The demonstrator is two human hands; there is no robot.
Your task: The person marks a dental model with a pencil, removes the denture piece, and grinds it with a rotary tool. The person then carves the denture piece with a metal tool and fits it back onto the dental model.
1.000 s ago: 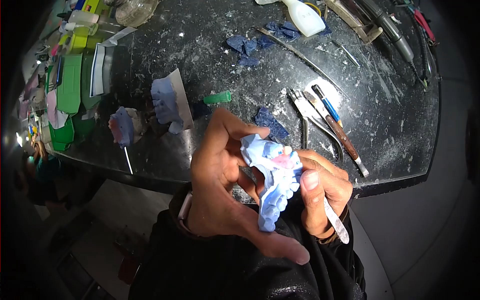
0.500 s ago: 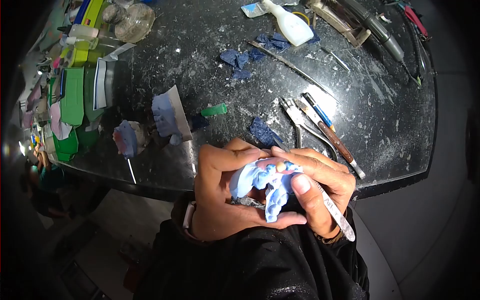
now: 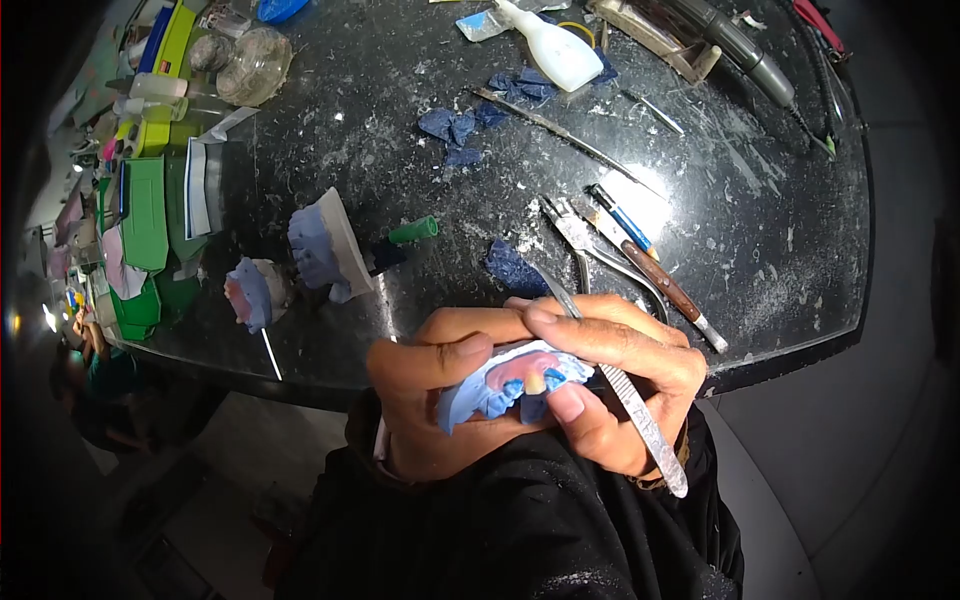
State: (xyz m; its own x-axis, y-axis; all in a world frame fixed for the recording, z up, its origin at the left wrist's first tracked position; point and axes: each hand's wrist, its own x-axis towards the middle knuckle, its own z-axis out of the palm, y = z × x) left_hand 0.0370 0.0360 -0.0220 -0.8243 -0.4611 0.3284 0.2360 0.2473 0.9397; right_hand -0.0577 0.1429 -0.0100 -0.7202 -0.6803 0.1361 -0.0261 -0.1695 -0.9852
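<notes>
My left hand is wrapped round a blue dental model with a pink gum part and a tooth-coloured crown at its front. My right hand keeps a scalpel between its fingers, the handle slanting down to the right and the blade end pointing up past the index finger. The right thumb touches the model's front teeth, and the right fingers rest along its upper edge. A scrap of dark blue wax lies on the bench just beyond the hands.
Pliers, a blue pencil and a wooden-handled knife lie right of the hands. Two more dental models stand at left, near a green tube. Farther back are a white bottle and a grey handpiece.
The dental model has been tilted so its pink front now faces me and its inner arch is hidden. Both hands have turned with it and shifted slightly left in view.
</notes>
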